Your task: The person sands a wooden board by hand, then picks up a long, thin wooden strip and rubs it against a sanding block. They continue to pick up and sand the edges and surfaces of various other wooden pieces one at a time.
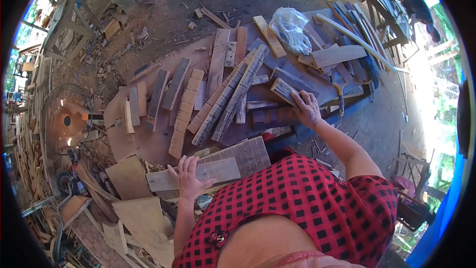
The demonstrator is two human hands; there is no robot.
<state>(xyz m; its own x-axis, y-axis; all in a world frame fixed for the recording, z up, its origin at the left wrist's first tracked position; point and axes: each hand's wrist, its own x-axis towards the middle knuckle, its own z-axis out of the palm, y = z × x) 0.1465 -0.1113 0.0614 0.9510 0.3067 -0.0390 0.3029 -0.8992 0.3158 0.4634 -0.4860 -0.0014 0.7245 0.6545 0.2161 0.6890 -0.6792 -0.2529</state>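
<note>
My left hand (189, 176) has its fingers spread at a pale board (223, 169), which lies along a wider, darker plank (254, 155) close to my body. My right hand (307, 109) is closed over the near end of a short wood block (282, 89) on the worktable (124, 141); the thumb side is partly hidden. Left of that block, two long notched wood strips (243, 92) rest side by side at a slant. Another notched piece (186, 111) lies farther left, among several short wood pieces.
A clear plastic bag (291, 29) and a brush (339, 92) sit on the right part of the worktable. A round fan (67, 119) stands at left. Scrap boards (141, 218) pile up at lower left, and offcuts litter the ground (163, 25) beyond.
</note>
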